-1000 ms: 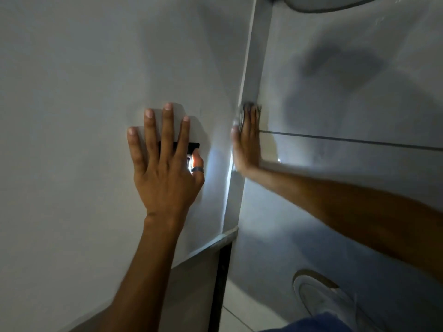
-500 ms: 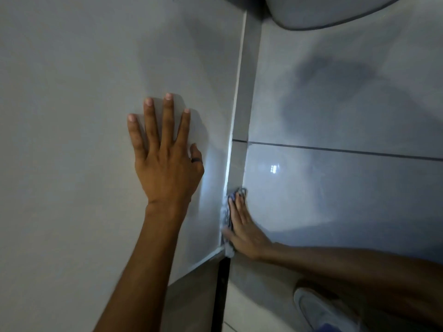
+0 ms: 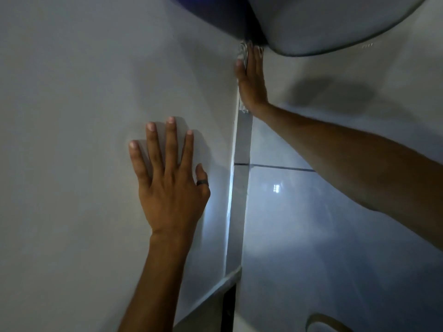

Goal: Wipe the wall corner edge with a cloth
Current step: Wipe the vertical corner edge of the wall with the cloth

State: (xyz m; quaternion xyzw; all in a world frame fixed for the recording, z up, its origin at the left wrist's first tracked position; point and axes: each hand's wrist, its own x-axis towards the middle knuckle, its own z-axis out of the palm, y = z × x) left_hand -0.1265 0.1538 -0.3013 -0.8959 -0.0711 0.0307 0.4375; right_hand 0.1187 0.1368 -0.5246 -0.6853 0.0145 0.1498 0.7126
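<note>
The wall corner edge (image 3: 241,149) runs vertically between a plain white wall on the left and glossy tiles on the right. My right hand (image 3: 251,80) lies flat on the corner high up, pressing a greyish cloth (image 3: 242,52) against the edge; only the cloth's top and a scrap below the palm show. My left hand (image 3: 171,178) rests flat on the white wall left of the corner, fingers spread, a dark ring on the thumb, holding nothing.
A large rounded white fixture (image 3: 335,22) overhangs the corner just above my right fingertips. A dark grout line (image 3: 282,167) crosses the tiled wall. A dark gap (image 3: 229,307) opens at the corner's foot, and a shoe tip (image 3: 328,324) shows at bottom right.
My right hand slid the cloth down the corner, then back up to just under the overhanging fixture. My left hand stays flat on the wall; the view tilted upward.
</note>
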